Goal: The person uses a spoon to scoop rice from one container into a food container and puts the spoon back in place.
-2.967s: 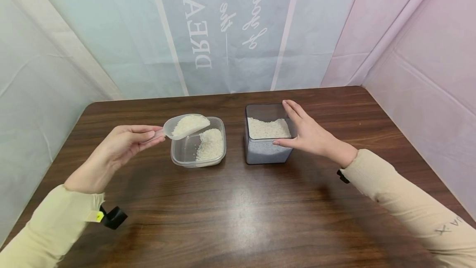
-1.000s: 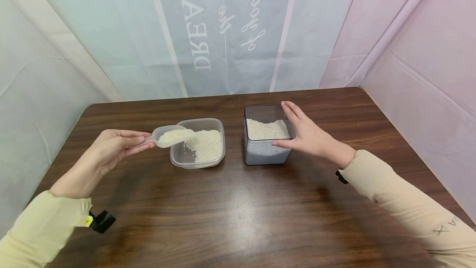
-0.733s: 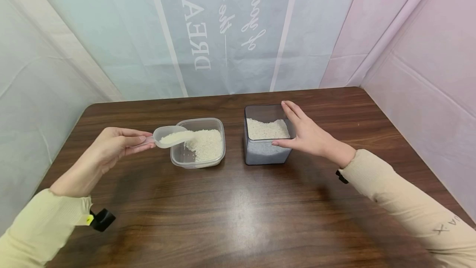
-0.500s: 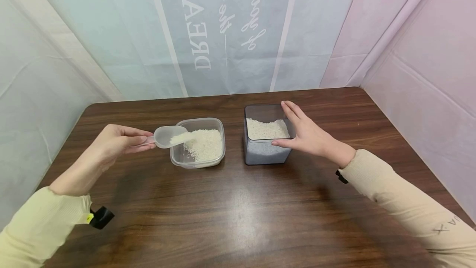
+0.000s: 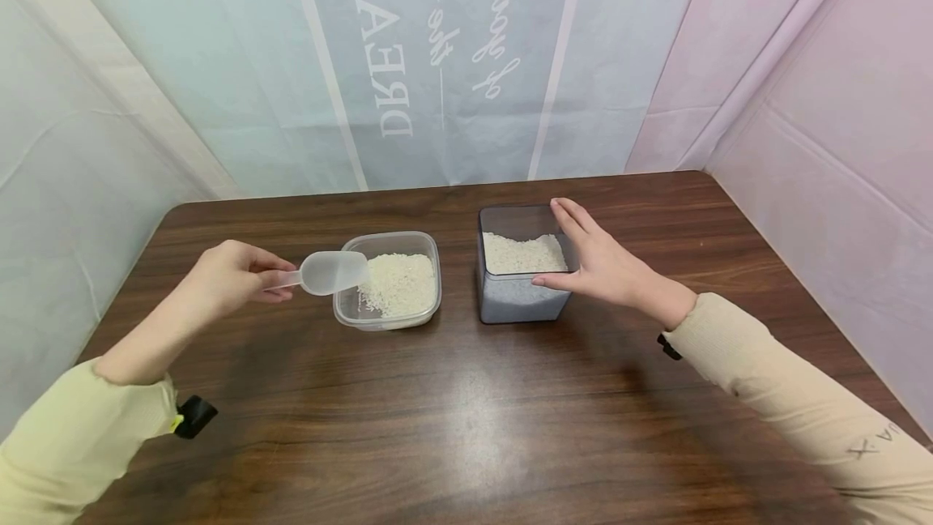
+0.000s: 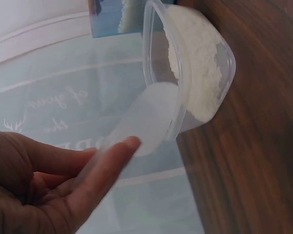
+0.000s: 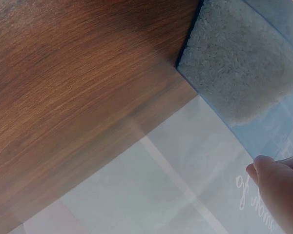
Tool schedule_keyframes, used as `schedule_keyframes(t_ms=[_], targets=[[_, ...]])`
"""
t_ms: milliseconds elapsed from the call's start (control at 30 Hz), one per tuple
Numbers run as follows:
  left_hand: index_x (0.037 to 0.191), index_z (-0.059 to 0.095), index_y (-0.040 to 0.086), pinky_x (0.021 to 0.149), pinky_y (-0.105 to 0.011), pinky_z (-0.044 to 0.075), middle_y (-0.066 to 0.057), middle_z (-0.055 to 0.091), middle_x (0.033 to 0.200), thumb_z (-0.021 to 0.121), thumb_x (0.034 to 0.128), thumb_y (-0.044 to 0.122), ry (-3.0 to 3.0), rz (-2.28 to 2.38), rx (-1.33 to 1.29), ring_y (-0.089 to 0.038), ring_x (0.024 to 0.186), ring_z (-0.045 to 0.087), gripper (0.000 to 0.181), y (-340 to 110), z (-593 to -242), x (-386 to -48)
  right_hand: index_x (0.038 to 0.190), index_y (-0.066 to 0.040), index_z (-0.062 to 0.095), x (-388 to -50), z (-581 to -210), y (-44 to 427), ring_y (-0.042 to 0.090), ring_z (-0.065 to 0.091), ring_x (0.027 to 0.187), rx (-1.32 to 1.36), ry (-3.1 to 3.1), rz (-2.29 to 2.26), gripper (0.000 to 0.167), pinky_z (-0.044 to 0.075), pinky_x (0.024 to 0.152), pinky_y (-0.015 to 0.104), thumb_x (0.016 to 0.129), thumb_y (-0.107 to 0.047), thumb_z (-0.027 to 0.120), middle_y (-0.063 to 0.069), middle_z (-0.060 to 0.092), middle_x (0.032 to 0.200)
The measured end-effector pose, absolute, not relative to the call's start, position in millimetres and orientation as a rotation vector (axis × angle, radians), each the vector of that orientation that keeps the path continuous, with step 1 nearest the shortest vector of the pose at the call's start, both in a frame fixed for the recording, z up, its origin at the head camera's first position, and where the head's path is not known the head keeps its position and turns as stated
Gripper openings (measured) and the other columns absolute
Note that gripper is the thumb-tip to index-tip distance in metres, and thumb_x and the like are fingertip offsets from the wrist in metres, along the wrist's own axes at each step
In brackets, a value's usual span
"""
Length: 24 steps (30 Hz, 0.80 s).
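A translucent plastic scoop (image 5: 332,273) is pinched by the left grip (image 5: 235,275), pointed to three o'clock over a clear square tub (image 5: 379,244); a grey plastic box (image 5: 519,306) is held by the right grip (image 5: 607,264).

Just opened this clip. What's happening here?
A person's left grip holds a translucent scoop by its handle, tipped with its front end over the left side of a clear tub. Rice lies heaped in that tub, but whether the scoop itself holds any can't be seen. The right grip steadies the right side of a taller, dark see-through box, also holding rice. Both containers stand uncovered on the wooden table.
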<state>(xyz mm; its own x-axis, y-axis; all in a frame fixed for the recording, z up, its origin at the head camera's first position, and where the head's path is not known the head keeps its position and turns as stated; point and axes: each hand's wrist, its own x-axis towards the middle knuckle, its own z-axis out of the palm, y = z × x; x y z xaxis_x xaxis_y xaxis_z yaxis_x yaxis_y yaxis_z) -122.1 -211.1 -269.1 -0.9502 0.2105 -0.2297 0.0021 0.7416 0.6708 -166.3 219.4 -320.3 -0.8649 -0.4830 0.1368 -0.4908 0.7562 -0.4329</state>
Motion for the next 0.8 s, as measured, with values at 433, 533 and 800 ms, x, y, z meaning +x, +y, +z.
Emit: schedule_keyframes(t_ms=[433,533,800], targets=[[0.099,0.063,-0.014,0.058,-0.024,0.057,-0.011,0.068,0.076,0.056,0.0892,0.005,2.753,0.793,0.214,-0.014,0.066,0.066,0.022,-204,-265,-120,0.145,-0.002,0.011,-167,-321,219,0.027,0.016,0.136,0.802,-2.926,0.728,0.104,0.026,0.109,0.046,0.074,-0.051,0.069,0.010,0.011,0.150],[0.097,0.064,-0.012,0.059,-0.028,0.058,-0.010,0.068,0.074,0.058,0.0879,0.007,2.800,0.754,0.235,-0.014,0.065,0.066,0.022,-203,-264,-120,0.145,-0.002,0.011,-167,-321,219,0.026,0.017,0.136,0.802,-2.928,0.724,0.104,0.026,0.109,0.046,0.074,-0.051,0.069,0.009,0.011,0.150],[0.097,0.065,-0.011,0.058,-0.026,0.057,-0.008,0.068,0.074,0.056,0.0889,0.005,2.870,0.759,0.276,-0.018,0.068,0.066,0.020,-195,-260,-118,0.145,-0.002,0.012,-167,-322,220,0.027,0.017,0.136,0.810,-2.917,0.727,0.104,0.026,0.109,0.046,0.074,-0.051,0.070,0.010,0.011,0.150]])
